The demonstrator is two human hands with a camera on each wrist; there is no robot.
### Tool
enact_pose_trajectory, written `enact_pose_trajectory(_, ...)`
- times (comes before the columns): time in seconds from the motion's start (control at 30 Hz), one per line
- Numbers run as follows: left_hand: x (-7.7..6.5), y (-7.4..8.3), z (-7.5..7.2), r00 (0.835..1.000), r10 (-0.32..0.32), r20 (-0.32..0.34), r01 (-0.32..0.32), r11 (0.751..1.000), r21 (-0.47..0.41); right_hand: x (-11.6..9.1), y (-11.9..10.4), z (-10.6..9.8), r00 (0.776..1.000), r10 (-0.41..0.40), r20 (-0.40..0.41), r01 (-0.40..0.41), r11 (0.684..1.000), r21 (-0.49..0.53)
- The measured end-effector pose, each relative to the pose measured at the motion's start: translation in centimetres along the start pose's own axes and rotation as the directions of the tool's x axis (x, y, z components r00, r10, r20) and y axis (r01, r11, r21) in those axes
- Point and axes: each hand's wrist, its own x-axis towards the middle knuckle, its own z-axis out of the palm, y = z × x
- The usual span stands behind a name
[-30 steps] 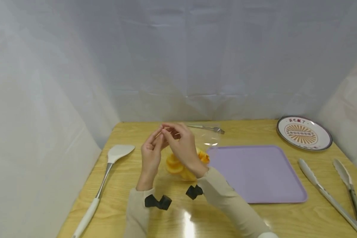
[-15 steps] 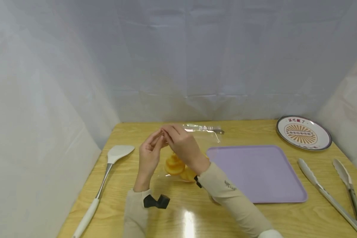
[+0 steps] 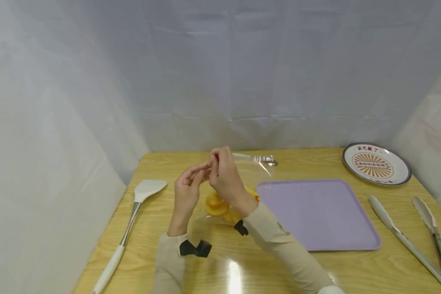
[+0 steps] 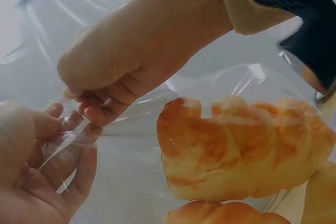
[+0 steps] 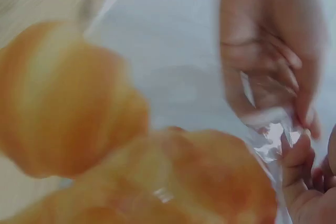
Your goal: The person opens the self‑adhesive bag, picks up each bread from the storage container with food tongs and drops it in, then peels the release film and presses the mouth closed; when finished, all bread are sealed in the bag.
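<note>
A clear plastic bag (image 3: 255,173) stands in front of me with several golden bread rolls (image 3: 216,205) inside. My left hand (image 3: 185,196) pinches the film on the bag's left side between thumb and fingers. Right beside it, my right hand (image 3: 228,181) crosses over the rolls and pinches the same film. In the left wrist view the film is drawn taut from the fingertips, and a ridged bread roll (image 4: 241,150) shows through it. The right wrist view is blurred; crumpled film (image 5: 273,137) lies between both hands' fingers there.
A purple tray (image 3: 316,216) lies to the right of the bag. Behind it is a patterned plate (image 3: 376,164), and at far right are spread tongs (image 3: 404,241). A white spatula (image 3: 126,224) lies left. A thin metal-ended utensil (image 3: 266,159) shows behind the bag.
My right hand has shifted slightly right and away from the left fingertips, still pinching film. The bag's upper part has moved and its glints have changed. The left hand stays nearly in place.
</note>
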Motion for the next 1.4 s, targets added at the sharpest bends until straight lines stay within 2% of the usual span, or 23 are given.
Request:
enact_pose_trajectory(0.07, -0.03, -0.06, 0.05, 1.000, -0.004, 0.007, 0.004, 1.000, -0.019, 0.09, -0.12, -0.32, 0.995, 0.096, 0.003, -0.096, 0.991, 0.095)
enact_pose_trajectory(0.13, -0.05, -0.08, 0.04, 1.000, -0.013, 0.008, 0.013, 0.999, -0.036, 0.15, -0.28, -0.67, 0.985, 0.171, 0.033, -0.174, 0.965, 0.195)
enact_pose_trajectory(0.23, -0.11, -0.02, 0.01, 0.999, -0.034, -0.002, 0.034, 0.997, -0.065, -0.07, -0.46, -1.00, 0.973, 0.217, 0.075, -0.229, 0.931, 0.285)
enact_pose_trajectory(0.33, -0.16, 0.05, -0.04, 1.000, -0.028, 0.001, 0.028, 0.997, -0.077, -0.32, -0.48, -1.02, 0.981, 0.186, 0.058, -0.195, 0.949, 0.249)
enact_pose_trajectory(0.43, -0.23, 0.06, -0.09, 1.000, 0.001, 0.011, 0.000, 0.998, -0.060, -0.35, -0.43, -0.86, 0.994, 0.109, 0.006, -0.109, 0.982, 0.157)
enact_pose_trajectory(0.53, -0.32, 0.01, -0.15, 0.999, 0.034, 0.026, -0.032, 0.998, -0.047, -0.15, -0.39, -0.69, 0.998, 0.052, -0.040, -0.046, 0.990, 0.130)
enact_pose_trajectory(0.67, -0.36, -0.02, -0.17, 0.998, 0.058, 0.036, -0.057, 0.997, -0.046, 0.07, -0.45, -0.71, 0.996, 0.013, -0.087, -0.001, 0.991, 0.136)
enact_pose_trajectory(0.8, -0.30, -0.03, -0.19, 0.997, 0.070, 0.038, -0.067, 0.996, -0.052, 0.17, -0.48, -0.80, 0.995, 0.011, -0.099, 0.001, 0.992, 0.124)
enact_pose_trajectory(1.0, -0.17, -0.23, -0.35, 0.995, 0.086, 0.045, -0.083, 0.994, -0.077, 0.17, -0.26, -0.86, 0.996, 0.057, -0.070, -0.050, 0.994, 0.101)
enact_pose_trajectory(1.13, -0.21, -0.24, -0.43, 0.996, 0.075, 0.040, -0.072, 0.995, -0.069, -0.02, -0.02, -0.78, 0.998, 0.021, -0.062, -0.013, 0.991, 0.132)
enact_pose_trajectory(1.27, -0.23, -0.11, -0.28, 0.995, 0.086, 0.043, -0.084, 0.995, -0.050, -0.02, -0.10, -0.58, 0.996, -0.026, -0.088, 0.037, 0.991, 0.128)
enact_pose_trajectory(1.4, -0.16, -0.18, -0.16, 0.992, 0.111, 0.051, -0.109, 0.993, -0.055, -0.04, -0.35, -0.49, 0.997, -0.004, -0.076, 0.012, 0.994, 0.104)
